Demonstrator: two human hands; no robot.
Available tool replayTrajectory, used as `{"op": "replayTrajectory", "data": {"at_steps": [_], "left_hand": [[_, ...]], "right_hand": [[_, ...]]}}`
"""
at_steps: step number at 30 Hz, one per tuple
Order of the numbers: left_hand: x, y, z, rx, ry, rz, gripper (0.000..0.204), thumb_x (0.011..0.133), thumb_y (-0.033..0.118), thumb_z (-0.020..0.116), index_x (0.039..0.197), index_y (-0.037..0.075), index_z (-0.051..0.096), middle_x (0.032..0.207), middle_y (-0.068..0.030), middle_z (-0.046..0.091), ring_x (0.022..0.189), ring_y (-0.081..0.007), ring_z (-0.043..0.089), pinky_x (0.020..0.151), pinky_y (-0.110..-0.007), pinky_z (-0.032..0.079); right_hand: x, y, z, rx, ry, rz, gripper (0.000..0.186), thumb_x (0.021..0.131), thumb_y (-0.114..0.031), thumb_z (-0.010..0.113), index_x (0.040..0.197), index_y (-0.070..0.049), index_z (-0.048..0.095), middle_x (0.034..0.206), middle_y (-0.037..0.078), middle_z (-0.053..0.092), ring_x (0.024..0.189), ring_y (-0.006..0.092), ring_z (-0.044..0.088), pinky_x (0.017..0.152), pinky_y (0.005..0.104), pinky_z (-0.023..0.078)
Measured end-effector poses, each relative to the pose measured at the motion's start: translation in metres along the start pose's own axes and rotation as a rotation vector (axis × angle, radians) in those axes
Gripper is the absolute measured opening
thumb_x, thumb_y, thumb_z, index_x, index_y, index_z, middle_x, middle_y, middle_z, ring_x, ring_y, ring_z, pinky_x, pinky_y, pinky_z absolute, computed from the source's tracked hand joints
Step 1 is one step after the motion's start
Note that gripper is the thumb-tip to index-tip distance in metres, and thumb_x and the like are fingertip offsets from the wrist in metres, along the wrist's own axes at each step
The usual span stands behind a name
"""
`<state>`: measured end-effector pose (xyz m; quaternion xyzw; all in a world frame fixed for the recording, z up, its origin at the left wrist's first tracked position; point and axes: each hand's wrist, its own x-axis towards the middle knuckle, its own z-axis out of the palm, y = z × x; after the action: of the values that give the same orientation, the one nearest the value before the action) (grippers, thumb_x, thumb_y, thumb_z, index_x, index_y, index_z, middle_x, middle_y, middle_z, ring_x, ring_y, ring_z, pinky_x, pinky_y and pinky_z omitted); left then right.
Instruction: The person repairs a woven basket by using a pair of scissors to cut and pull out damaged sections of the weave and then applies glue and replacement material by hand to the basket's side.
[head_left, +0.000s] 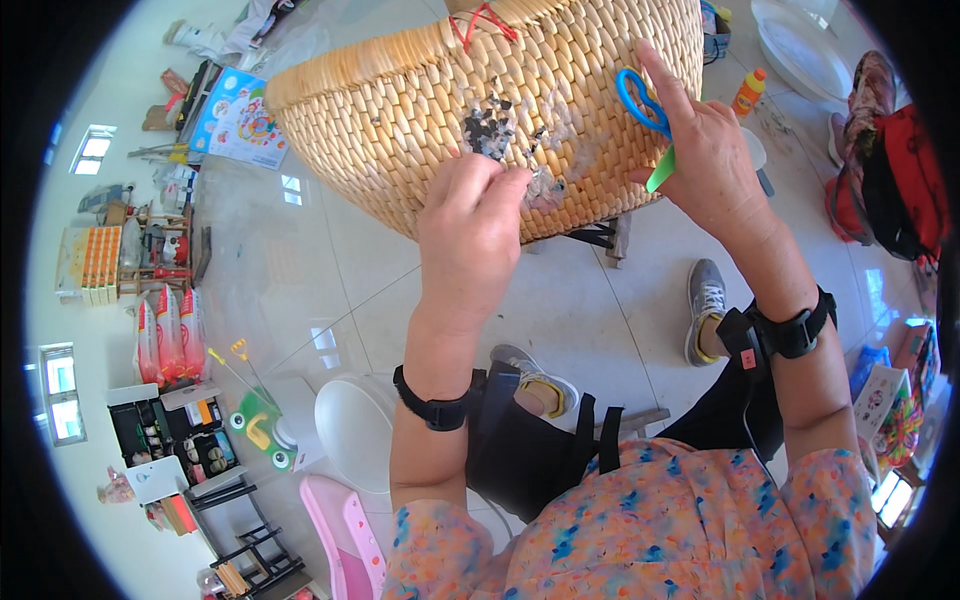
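Note:
A large woven straw basket fills the upper middle, with red cord threaded near its rim. A patch of flaking black and silvery bits clings to its side. My left hand is closed at the lower edge of that patch, fingertips pinched against the weave; anything between them is hidden. My right hand grips blue-handled scissors along with a green plastic piece, possibly part of the same tool, its index finger reaching up against the basket's right side.
Around me on the tiled floor are a white bucket, a pink plastic item, shelves of goods at left, and red bags at right. An orange bottle stands behind my right hand; my shoes are below.

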<state>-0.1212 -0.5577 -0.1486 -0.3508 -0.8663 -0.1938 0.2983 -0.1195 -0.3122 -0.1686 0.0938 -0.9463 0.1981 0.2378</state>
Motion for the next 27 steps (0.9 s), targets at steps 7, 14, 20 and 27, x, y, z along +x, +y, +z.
{"op": "replayTrajectory", "data": {"at_steps": [7,14,20,27], "left_hand": [[0.005,0.005,-0.001,0.016,0.021,0.006,0.016,0.074,-0.003,0.072,0.088,0.002,0.07,0.082,-0.0069,0.058,0.078,-0.0262,0.058,0.067,-0.036,0.049],[0.007,0.004,0.0,0.02,-0.036,0.061,0.016,0.074,-0.003,0.073,0.088,0.003,0.069,0.082,-0.0068,0.058,0.076,-0.0265,0.059,0.067,-0.036,0.049],[0.005,0.003,-0.002,-0.004,-0.014,0.037,0.014,0.074,-0.004,0.073,0.086,0.002,0.069,0.082,-0.0075,0.058,0.077,-0.0263,0.059,0.067,-0.036,0.049],[0.004,-0.002,0.002,-0.022,0.017,0.019,0.015,0.074,-0.003,0.074,0.088,0.002,0.07,0.083,-0.0079,0.059,0.077,-0.0262,0.059,0.068,-0.036,0.049]], "right_hand": [[0.0,0.0,-0.001,0.018,-0.029,-0.005,0.119,0.059,-0.011,0.09,0.156,-0.018,0.021,0.086,0.015,0.068,0.084,0.0374,0.063,0.086,0.0441,0.047],[0.001,0.001,-0.001,0.017,-0.004,-0.018,0.119,0.059,-0.011,0.09,0.156,-0.017,0.021,0.077,0.015,0.064,0.083,0.0383,0.063,0.083,0.0448,0.047],[-0.001,0.0,0.0,0.012,-0.007,-0.008,0.118,0.058,-0.01,0.09,0.155,-0.015,0.023,0.073,0.014,0.062,0.081,0.0375,0.063,0.081,0.0445,0.046],[0.001,0.002,0.003,0.024,0.013,-0.02,0.117,0.059,-0.009,0.09,0.155,-0.015,0.022,0.074,0.014,0.062,0.08,0.0373,0.063,0.083,0.045,0.046]]}}
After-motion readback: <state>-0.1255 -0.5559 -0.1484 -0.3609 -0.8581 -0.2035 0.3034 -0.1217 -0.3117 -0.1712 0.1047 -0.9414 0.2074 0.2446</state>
